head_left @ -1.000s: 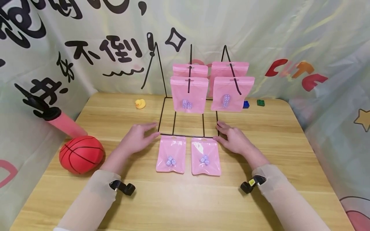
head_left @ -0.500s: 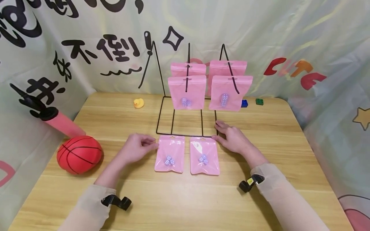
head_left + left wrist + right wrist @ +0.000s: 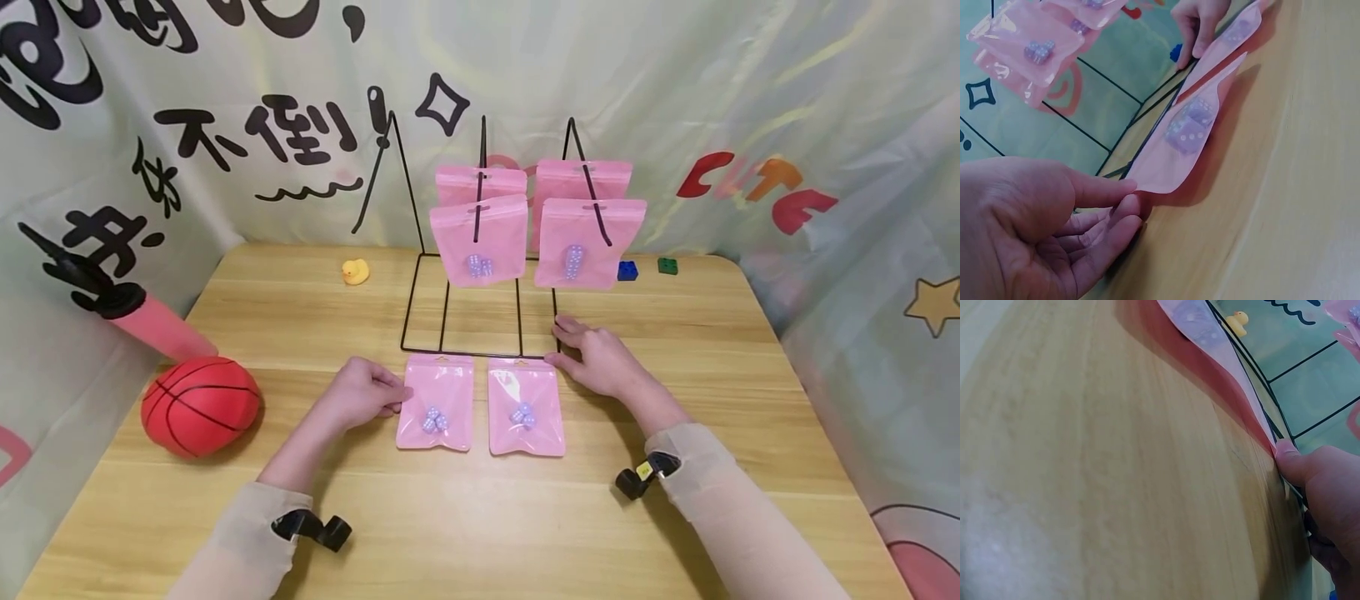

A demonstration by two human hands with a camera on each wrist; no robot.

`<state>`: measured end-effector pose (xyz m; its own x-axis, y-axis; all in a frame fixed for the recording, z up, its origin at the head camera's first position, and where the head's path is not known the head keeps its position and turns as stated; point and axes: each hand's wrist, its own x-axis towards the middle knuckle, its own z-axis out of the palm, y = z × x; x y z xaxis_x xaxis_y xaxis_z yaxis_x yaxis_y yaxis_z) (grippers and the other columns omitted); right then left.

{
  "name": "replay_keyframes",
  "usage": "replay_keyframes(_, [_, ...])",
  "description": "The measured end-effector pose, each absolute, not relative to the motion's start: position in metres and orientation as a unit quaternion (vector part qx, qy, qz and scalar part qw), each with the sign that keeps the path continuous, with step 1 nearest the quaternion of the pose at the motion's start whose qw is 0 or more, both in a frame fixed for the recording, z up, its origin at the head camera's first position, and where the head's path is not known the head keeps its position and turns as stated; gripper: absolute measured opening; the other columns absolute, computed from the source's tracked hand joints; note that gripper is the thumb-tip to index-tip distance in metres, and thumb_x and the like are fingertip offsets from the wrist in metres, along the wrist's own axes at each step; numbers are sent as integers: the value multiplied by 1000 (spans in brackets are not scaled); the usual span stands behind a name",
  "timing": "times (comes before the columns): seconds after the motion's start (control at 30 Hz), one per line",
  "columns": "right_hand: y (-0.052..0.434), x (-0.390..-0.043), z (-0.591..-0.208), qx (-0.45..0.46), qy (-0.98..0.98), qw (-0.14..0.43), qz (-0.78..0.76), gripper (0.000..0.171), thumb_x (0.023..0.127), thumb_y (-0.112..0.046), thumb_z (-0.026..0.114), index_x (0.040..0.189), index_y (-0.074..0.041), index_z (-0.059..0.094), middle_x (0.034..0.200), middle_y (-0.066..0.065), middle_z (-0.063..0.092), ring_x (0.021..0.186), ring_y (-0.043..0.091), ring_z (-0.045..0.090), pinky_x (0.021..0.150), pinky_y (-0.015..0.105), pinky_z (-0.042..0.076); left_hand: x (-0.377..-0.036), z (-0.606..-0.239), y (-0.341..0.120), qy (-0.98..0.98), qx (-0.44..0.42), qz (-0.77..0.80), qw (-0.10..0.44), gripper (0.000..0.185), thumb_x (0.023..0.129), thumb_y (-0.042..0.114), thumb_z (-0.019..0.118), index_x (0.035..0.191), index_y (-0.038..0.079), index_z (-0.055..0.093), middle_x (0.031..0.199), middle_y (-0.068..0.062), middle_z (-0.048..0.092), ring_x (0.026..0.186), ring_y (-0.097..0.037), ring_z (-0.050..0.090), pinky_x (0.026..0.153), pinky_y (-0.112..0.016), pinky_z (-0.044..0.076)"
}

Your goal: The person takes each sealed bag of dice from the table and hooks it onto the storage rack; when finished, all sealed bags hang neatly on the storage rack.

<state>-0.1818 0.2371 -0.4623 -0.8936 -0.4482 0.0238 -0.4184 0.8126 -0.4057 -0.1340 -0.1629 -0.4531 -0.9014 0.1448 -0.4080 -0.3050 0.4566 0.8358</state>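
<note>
Two pink zip bags, the left bag (image 3: 435, 387) and the right bag (image 3: 527, 386), lie side by side on the table, each with several pale purple dice. My left hand (image 3: 365, 390) pinches the left edge of the left bag between thumb and fingers; the left wrist view shows that edge (image 3: 1154, 181) at the fingertips. Behind the bags stands a black wire display rack (image 3: 481, 355). My right hand (image 3: 600, 358) grips its front right corner, the thumb (image 3: 1291, 459) beside the right bag's top corner. More pink bags (image 3: 477, 229) hang from the rack's middle and right hooks.
The rack's left hook (image 3: 372, 175) holds no bag. A yellow toy duck (image 3: 356, 272) sits behind left, blue (image 3: 627, 271) and green (image 3: 667, 266) toy bricks behind right. A red ball (image 3: 201, 407) and a pink pump (image 3: 161, 321) stand at left. Printed cloth walls enclose the table.
My left hand has left the rack's front left corner, come down toward me and taken hold of the left bag's edge. The right hand stays at the rack's corner.
</note>
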Motion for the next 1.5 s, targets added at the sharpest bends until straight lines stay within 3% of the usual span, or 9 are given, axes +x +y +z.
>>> replay_keyframes(0.2, [235,-182,-460,-225,951,40,-206,62,104,-37,71,148,4,56,160,21,46,146,42,43,119,56,40,-133,-452,-163,840,-24,507,192,15,99,7,73,105,-6,72,90,-13,72,75,-20,69,67,-31,63])
replay_keyframes(0.53, [235,-182,-461,-217,953,47,-206,62,104,-39,70,147,4,56,160,20,45,146,41,43,118,55,40,-131,-438,-163,847,76,526,35,4,105,3,65,106,0,66,91,-10,71,80,-23,64,65,-25,55])
replay_keyframes(0.7, [234,-181,-460,-214,953,51,-208,62,104,-39,71,147,3,56,161,19,45,147,41,42,119,55,40,-130,-427,-165,839,101,533,-38,5,103,-1,65,102,3,63,90,-11,69,72,-22,60,57,-23,51])
replay_keyframes(0.77, [234,-181,-460,-214,953,51,-208,62,104,-38,71,147,3,56,161,19,45,147,41,41,118,55,40,-130,-423,-166,834,118,535,-67,3,103,0,66,102,0,63,88,-12,70,67,-22,57,53,-23,47])
replay_keyframes(0.93, [234,-180,-460,-214,953,51,-209,62,103,-37,72,147,3,56,161,19,45,147,41,41,119,55,39,-127,-409,-172,815,145,547,-124,9,102,1,69,102,-7,66,90,-13,73,76,-16,65,60,-21,54])
replay_keyframes(1.07, [234,-180,-461,-216,952,48,-212,62,103,-37,72,147,3,56,160,19,45,147,41,41,119,55,39,-125,-394,-177,798,143,560,-171,2,97,-8,72,99,-8,70,87,-15,73,74,-12,65,61,-17,53])
replay_keyframes(1.23, [234,-181,-461,-216,952,47,-213,62,104,-37,71,148,3,56,160,20,45,147,42,42,119,56,39,-127,-372,-185,759,145,592,-229,6,92,-15,74,96,-12,71,84,-4,75,69,-12,64,61,-16,53])
replay_keyframes(1.33, [234,-181,-461,-215,952,50,-213,61,103,-37,72,148,3,56,160,20,45,147,42,42,119,56,39,-129,-362,-189,730,145,619,-249,6,91,-18,73,95,-17,69,83,1,75,69,-11,66,65,-17,56])
replay_keyframes(1.5, [235,-181,-460,-212,952,55,-216,61,103,-36,72,148,3,56,161,19,45,148,41,41,119,56,39,-132,-349,-193,686,144,663,-262,9,90,-20,72,95,-22,65,82,-4,75,71,-11,68,69,-18,60])
